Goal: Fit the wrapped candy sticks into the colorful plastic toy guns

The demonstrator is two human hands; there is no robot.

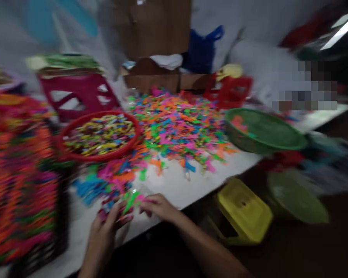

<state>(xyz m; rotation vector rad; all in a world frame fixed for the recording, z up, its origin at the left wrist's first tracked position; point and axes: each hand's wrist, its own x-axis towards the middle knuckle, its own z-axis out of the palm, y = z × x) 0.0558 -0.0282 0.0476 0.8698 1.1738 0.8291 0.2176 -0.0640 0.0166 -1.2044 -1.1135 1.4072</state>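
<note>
Hands meet at the near edge of the white tabletop (174, 185), both closed around a small clear packet of bright green and pink plastic pieces (130, 200). The left hand (107, 227) pinches the packet from below and to its left, fingers curled up around it; the right hand (158, 206) presses on its right end with the fingers drawn together. Motion blur hides how firmly either hand grips and what exactly the packet is made of.

Just beyond the grip lies a loose cluster of blue, pink and orange plastic pieces (104, 181), touching or nearly touching the packet. Farther out from the hands spreads a broad heap of small multicoloured plastic pieces (179, 127) across the middle of the table. Beyond the left hand sits a round red plastic basket (64, 148) filled with yellowish and mixed pieces, and behind it a magenta plastic stool (78, 92) with a stack on top. Far to the left of the grip stands a tall dark crate stacked with orange, pink and green strips (20, 181). Out past the right hand, near the table's far edge, rests a shallow green woven basket (263, 131). Below and to the right of the right forearm, off the table, sits a yellow plastic stool (243, 210).
</note>
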